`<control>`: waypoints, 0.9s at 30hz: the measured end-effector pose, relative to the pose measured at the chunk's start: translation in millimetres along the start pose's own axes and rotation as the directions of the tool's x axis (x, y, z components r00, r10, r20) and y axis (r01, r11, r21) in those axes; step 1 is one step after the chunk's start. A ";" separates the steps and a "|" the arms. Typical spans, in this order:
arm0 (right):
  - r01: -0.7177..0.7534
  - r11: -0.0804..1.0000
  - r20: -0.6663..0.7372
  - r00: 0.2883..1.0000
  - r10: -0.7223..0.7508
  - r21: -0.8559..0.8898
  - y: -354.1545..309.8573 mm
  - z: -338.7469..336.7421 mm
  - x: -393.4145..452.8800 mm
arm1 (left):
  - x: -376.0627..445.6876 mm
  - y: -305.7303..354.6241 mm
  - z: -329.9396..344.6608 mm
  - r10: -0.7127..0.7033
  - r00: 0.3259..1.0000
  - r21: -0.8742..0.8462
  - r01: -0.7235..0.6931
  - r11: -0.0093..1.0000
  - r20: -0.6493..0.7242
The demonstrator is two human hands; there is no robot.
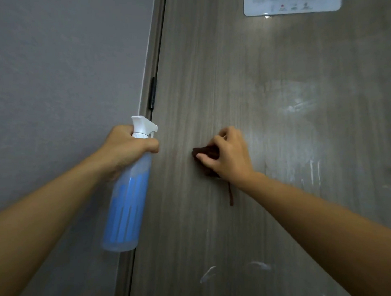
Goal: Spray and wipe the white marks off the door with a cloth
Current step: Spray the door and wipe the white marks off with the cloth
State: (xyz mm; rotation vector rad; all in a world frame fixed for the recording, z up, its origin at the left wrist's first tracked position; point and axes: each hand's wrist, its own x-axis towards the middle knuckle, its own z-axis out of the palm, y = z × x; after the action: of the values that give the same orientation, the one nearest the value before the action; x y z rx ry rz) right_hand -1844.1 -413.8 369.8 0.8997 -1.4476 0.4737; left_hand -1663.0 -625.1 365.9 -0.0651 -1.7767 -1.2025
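Gripping the cloth (207, 152) against the door (210, 81), the right hand (229, 155) sits left of the white marks (299, 106), while the left hand (128, 145) clasps the spray bottle (127, 194).

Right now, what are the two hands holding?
Left hand grips the clear blue-liquid spray bottle by its neck; right hand bunches the dark brown cloth.

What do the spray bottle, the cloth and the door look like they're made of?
Spray bottle: translucent frosted plastic, blue liquid showing through, with an opaque white plastic trigger head. Cloth: dark brown soft fabric, bunched, a thread or strip dangling below. Door: grey-brown wood-grain finish, probably laminate; faint sheen.
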 end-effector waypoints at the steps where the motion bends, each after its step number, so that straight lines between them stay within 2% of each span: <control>1: 0.011 0.997 -0.071 0.997 -0.017 -0.079 3.3 -1.8 2.2 | 0.2 0.1 -0.3 0.000 1.000 -0.004 0.000 1.000 0.001; 3: 0.107 0.985 -0.129 0.984 -0.124 -0.132 6.7 -1.6 1.4 | -0.4 0.6 -0.1 0.003 1.000 -0.004 -0.003 1.000 0.004; 6: 0.327 0.934 -0.066 0.939 -0.339 -0.146 6.6 10.4 -9.6 | -2.1 1.1 0.0 0.009 1.000 -0.002 -0.009 1.000 0.004; 8: 0.384 0.897 -0.045 0.915 -0.402 -0.217 8.6 15.9 -15.7 | -3.9 2.1 -0.7 0.006 1.000 -0.003 -0.006 1.000 0.007; 11: 0.386 0.887 -0.026 0.914 -0.405 -0.252 12.4 10.2 -22.2 | -6.9 3.9 -1.8 -0.001 1.000 -0.012 0.001 1.000 0.010; 14: 0.399 0.871 0.164 0.916 -0.365 -0.287 9.6 -4.7 -35.8 | -9.1 5.8 -2.7 0.001 1.000 -0.012 -0.001 1.000 0.009; 16: 0.391 0.835 0.266 0.914 -0.305 -0.386 2.9 -9.9 -41.0 | -8.6 6.5 -4.1 0.001 1.000 -0.014 -0.001 1.000 0.000; 19: 0.283 0.826 0.274 0.948 -0.164 -0.487 -13.4 -0.3 -35.9 | -7.5 7.0 -6.8 0.002 1.000 0.002 -0.002 1.000 -0.029; 22: 0.229 0.809 0.265 0.960 -0.095 -0.541 -23.0 11.8 -26.2 | -6.7 6.5 -7.7 0.004 0.999 0.005 -0.004 1.000 -0.036; 27: 0.324 0.814 0.347 0.924 -0.162 -0.482 -6.4 0.2 -5.6 | -8.5 7.8 -7.1 0.018 1.000 0.026 -0.017 1.000 -0.022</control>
State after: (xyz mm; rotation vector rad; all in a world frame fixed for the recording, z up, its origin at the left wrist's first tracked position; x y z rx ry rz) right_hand -1840.0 -416.4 362.8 0.7014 -1.5862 -0.2719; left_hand -1649.7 -622.7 365.6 -0.0522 -1.7688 -1.1631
